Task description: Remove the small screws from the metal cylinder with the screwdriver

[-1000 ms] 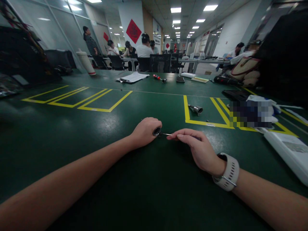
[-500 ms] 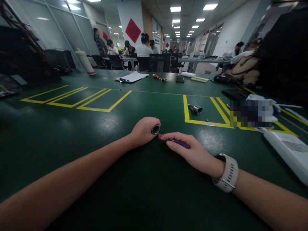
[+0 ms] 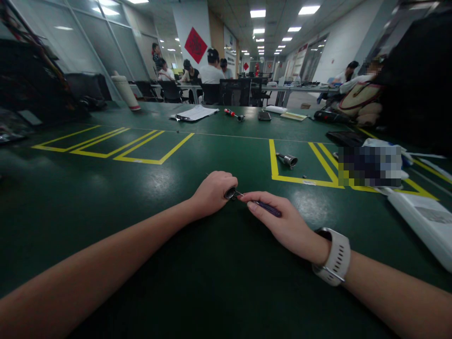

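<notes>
My left hand (image 3: 214, 194) is closed around a metal cup-ended part (image 3: 230, 193); only its round open end shows, turned to the right. In my right hand (image 3: 273, 214) is a small screwdriver (image 3: 266, 207) with a dark purple handle, held between thumb and fingers. Its thin shaft points left, and the tip meets the rim of the part; whether it sits in a screw I cannot tell. A similar metal part (image 3: 288, 161) lies inside a yellow taped box beyond my right hand, with a tiny dark piece (image 3: 304, 177) near it.
Yellow tape (image 3: 137, 161) marks more boxes at the left of the green table (image 3: 169, 273). Farther back lie a clipboard with papers (image 3: 196, 113), a red-handled tool (image 3: 231, 113) and a phone (image 3: 264, 116). A cup (image 3: 126, 92) stands back left; a white case (image 3: 420, 221) lies right.
The right hand has shifted left toward the part, and more of the screwdriver handle now shows. The left hand has tilted the part slightly back and forth, keeping its grip.
</notes>
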The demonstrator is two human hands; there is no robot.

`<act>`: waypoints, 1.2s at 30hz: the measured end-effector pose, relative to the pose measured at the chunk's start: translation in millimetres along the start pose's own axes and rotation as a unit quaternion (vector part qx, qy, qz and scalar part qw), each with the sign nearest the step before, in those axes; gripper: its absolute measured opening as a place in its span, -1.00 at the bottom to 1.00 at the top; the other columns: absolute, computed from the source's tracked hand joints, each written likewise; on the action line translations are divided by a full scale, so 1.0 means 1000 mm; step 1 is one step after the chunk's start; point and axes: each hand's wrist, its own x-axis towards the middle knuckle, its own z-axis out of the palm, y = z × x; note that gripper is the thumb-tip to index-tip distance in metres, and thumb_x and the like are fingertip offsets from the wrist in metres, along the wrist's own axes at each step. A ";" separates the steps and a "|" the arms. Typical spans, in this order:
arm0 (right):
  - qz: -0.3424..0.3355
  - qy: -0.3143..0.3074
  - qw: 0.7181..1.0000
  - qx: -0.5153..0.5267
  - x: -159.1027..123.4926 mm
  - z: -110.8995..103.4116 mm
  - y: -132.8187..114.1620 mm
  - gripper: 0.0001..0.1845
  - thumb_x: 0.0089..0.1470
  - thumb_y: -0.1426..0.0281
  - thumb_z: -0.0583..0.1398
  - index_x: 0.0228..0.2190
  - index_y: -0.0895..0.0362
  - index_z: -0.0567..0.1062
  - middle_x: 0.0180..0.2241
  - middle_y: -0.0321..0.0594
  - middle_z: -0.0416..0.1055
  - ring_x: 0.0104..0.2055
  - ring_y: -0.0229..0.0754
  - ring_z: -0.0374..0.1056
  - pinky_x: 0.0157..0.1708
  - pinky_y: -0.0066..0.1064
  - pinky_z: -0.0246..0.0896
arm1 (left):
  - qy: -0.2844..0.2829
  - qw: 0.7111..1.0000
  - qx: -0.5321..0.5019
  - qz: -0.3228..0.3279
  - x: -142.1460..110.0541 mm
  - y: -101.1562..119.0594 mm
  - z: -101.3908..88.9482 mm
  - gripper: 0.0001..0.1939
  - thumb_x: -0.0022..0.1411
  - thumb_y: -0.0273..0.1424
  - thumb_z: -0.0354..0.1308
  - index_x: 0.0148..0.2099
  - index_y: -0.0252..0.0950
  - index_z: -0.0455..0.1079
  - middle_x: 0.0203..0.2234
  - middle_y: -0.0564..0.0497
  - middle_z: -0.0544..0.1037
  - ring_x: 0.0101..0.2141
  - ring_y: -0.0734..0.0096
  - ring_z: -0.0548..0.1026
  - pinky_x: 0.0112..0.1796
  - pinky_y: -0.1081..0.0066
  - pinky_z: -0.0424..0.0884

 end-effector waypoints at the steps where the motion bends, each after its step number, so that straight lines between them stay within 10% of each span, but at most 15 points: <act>1: 0.002 -0.001 1.000 0.004 0.000 0.000 0.001 -0.75 0.10 0.36 0.14 -0.16 -0.02 0.51 -0.14 -0.24 0.49 -0.09 -0.13 0.37 -0.04 -0.15 0.22 | -0.004 1.000 0.005 0.004 0.000 0.000 0.000 -0.90 0.11 -0.51 0.01 -0.46 -0.30 0.25 -0.56 0.03 0.35 -0.47 0.37 0.31 -0.40 0.39 0.19; 11: 0.098 -0.016 0.957 0.272 0.010 -0.010 0.012 -0.81 0.07 0.35 0.17 -0.28 0.09 0.56 -0.18 -0.17 0.52 -0.10 -0.13 0.39 -0.05 -0.20 0.22 | -0.012 0.999 -0.039 0.024 0.001 -0.001 -0.001 -0.88 0.05 -0.59 -0.01 -0.47 -0.31 0.23 -0.58 0.07 0.30 -0.49 0.42 0.27 -0.40 0.42 0.18; 21: 0.020 -0.014 0.998 0.058 0.003 -0.004 0.007 -0.78 0.13 0.35 0.13 -0.19 0.01 0.53 -0.16 -0.25 0.48 -0.11 -0.16 0.37 -0.04 -0.18 0.20 | -0.003 1.000 -0.005 0.006 0.001 0.000 0.001 -0.89 0.08 -0.54 0.01 -0.48 -0.31 0.24 -0.57 0.04 0.34 -0.48 0.39 0.30 -0.41 0.41 0.18; 36: 0.109 -0.022 0.929 0.352 0.012 -0.011 0.012 -0.83 0.07 0.41 0.16 -0.32 0.16 0.55 -0.23 -0.14 0.53 -0.15 -0.18 0.41 -0.02 -0.21 0.20 | -0.008 0.999 -0.032 0.027 0.001 -0.001 0.000 -0.88 0.06 -0.59 -0.01 -0.47 -0.32 0.24 -0.58 0.06 0.31 -0.49 0.43 0.27 -0.39 0.42 0.17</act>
